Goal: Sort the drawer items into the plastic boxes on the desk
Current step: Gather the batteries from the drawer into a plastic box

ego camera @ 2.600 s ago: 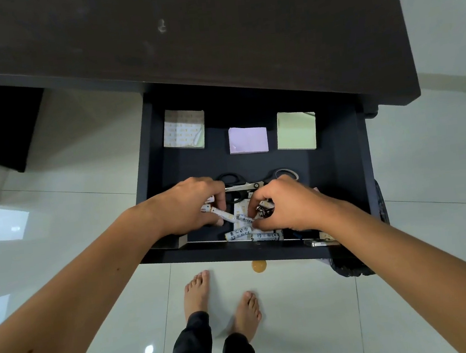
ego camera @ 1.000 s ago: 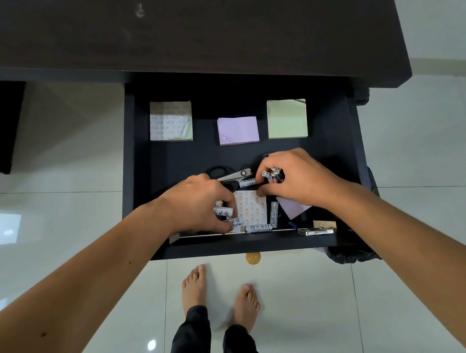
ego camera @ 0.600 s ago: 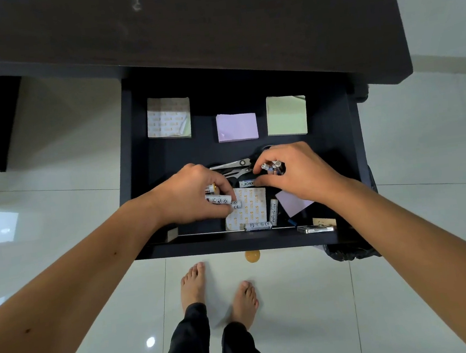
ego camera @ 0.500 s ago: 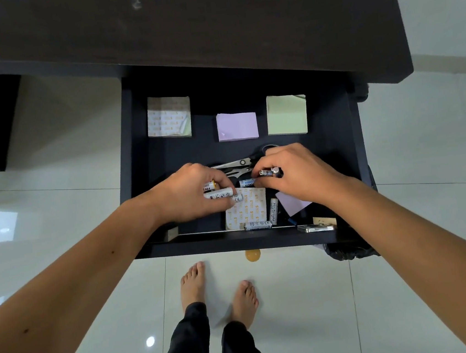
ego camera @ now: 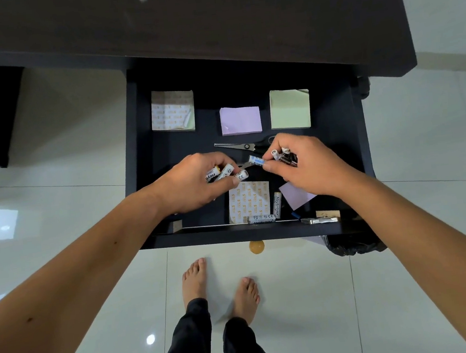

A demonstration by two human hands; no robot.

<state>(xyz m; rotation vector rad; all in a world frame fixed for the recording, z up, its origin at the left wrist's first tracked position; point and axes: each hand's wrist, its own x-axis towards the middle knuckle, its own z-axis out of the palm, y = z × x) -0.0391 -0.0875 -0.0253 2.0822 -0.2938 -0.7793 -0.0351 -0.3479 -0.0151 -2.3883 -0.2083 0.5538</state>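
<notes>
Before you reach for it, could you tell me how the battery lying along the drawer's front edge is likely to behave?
The battery is a smooth cylinder lying on its side, so it will probably roll if nudged. It looks rigid, and likely slippery. The drawer front beside it should stop it.

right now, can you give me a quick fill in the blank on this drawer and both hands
1. Both hands, left hand and right hand, hold ____.
2. The pad between the patterned pad and the green pad is ____.
3. The scissors lie on the drawer floor, their tips pointing ____.

Missing words: batteries; purple; left
</notes>
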